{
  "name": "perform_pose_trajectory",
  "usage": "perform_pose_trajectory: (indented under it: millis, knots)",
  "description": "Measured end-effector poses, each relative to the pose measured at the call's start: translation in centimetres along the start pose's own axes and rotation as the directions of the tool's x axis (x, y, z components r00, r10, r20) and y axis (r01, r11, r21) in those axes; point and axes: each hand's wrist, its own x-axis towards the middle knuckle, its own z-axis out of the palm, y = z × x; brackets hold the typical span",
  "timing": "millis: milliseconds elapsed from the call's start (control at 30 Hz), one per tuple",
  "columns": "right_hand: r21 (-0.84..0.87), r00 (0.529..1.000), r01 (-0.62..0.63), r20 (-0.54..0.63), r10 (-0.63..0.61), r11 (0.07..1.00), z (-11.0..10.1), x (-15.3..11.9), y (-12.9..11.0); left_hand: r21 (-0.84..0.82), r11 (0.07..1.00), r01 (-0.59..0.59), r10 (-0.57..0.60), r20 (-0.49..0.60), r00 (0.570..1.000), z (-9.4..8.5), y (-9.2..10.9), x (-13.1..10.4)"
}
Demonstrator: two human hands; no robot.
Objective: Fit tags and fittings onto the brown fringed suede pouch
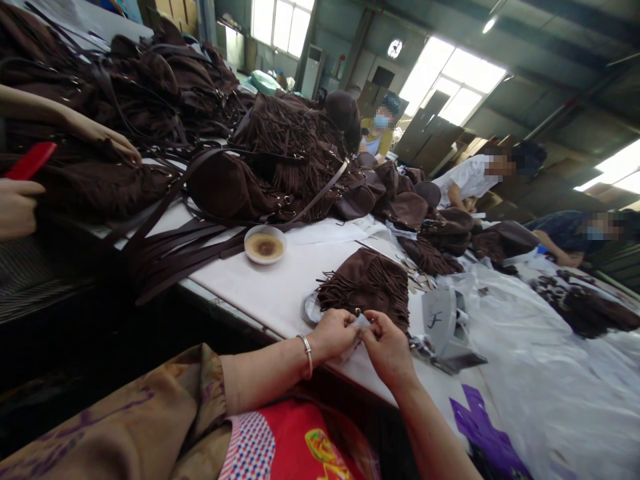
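My left hand (336, 335) and my right hand (387, 345) meet at the table's near edge, both with fingers pinched. Between them is a small piece of thin whitish wrapping (361, 323); whether it is paper or plastic I cannot tell. Just above the fingertips shows a small metal fitting (357, 311). Directly behind lies a dark brown fringed bag (373, 283), its near side partly hidden by my hands. A round, clear-and-white item (312, 308) sticks out at the bag's left.
A white bowl (265, 245) of brownish liquid stands left on the white table (225, 283). Brown bags (295, 143) are heaped behind. Right are a grey tape dispenser-like holder (447, 327), plastic sheeting (550, 373) and a purple piece (483, 420). A co-worker's hand holds a red-handled tool (33, 161).
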Motion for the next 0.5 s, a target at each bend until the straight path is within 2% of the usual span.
perform_pose_trajectory:
  millis: [167, 300, 500]
  knots:
    - [-0.024, 1.0, -0.014, -0.022, 0.014, 1.0, 0.4, -0.1, 0.2, -0.194, 0.979, 0.068, -0.054, 0.08, 0.995, -0.3, -0.2, 0.1]
    - [0.027, 0.997, -0.05, -0.049, 0.051, 0.998, 0.4, -0.3, 0.3, -0.315, 0.937, 0.149, -0.128, 0.089, 0.988, -0.2, 0.4, -0.2]
    - [0.245, 0.958, -0.207, -0.145, 0.247, 0.947, 0.5, -1.4, 2.6, -0.495, 0.841, 0.217, -0.166, 0.145, 0.975, 0.3, 0.8, -0.3]
